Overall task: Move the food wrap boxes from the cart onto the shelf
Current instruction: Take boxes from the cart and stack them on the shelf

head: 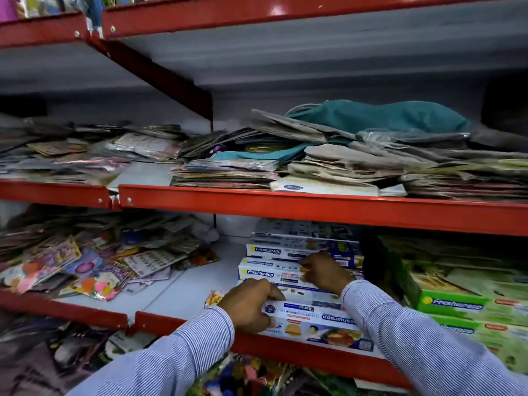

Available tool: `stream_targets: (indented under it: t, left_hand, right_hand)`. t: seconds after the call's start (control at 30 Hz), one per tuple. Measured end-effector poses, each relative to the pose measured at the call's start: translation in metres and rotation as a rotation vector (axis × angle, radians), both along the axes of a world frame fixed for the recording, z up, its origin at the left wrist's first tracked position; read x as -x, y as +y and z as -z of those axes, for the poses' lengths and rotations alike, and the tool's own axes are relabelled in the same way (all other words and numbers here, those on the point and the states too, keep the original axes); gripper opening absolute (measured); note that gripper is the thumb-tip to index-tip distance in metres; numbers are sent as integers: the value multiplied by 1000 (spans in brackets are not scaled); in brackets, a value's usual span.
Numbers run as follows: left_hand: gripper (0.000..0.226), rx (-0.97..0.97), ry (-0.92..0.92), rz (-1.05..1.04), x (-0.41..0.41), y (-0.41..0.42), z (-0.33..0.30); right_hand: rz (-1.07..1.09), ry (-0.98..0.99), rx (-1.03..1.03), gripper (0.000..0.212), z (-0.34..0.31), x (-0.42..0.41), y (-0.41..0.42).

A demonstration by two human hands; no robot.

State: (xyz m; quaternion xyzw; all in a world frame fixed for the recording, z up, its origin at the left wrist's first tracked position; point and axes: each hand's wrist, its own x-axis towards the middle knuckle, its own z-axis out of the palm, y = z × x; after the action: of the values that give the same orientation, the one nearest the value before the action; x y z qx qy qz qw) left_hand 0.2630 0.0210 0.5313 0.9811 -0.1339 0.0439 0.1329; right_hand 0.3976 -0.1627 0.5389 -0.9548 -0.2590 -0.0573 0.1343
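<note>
**What the view hides**

The left hand (248, 305) covers the front box's (314, 321) left end; the right hand (324, 271) hides part of the stacked boxes (268, 270) behind. Both sleeves (428, 338) run off the bottom edge. Green boxes (457, 307) are cut at the right edge. Packets (71, 264) at left blur; their print is unreadable.

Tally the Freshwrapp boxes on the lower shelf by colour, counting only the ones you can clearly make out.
Blue and white boxes: 4, namely the front box under the left hand, two behind it by the right hand, and a dim rear one.
Green boxes: 2
Total: 6
</note>
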Motion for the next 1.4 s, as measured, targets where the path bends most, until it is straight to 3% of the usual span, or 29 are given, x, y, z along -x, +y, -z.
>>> stream_targets:
  t: [0.17,0.37,0.53,0.63,0.73,1.03,1.2,1.3,1.4]
  left_hand:
    - [58,4,10,-1,-17,1,-3]
    - [57,63,0,-23,-43,-5,-13]
    - [53,77,-87,-56,-65,-17,-5]
    - [49,-67,-215,-88,-74,-18,13]
    - [51,-112,-304,-95,-74,-18,25]
    - [50,-92,-348,-80,-73,-20,35]
    - [64,-231,-364,-133,-68,-20,45]
    - [59,-203,-468,-142,-50,-21,50]
    - [61,-185,-576,-100,-10,-27,69]
  right_hand:
    - [37,-151,-43,19,0,-2,-5]
    - [-29,-108,-224,10,-17,0,-27]
    - [-57,51,-41,30,-31,19,-44]
    - [-43,123,105,54,-22,23,-51]
    - [9,39,95,56,-9,23,-55]
    - [49,-79,-1,22,15,24,-53]
    - [25,-175,17,44,20,37,-52]
    - [28,-289,57,56,32,56,-53]
    - [72,-475,-55,62,61,92,-53]
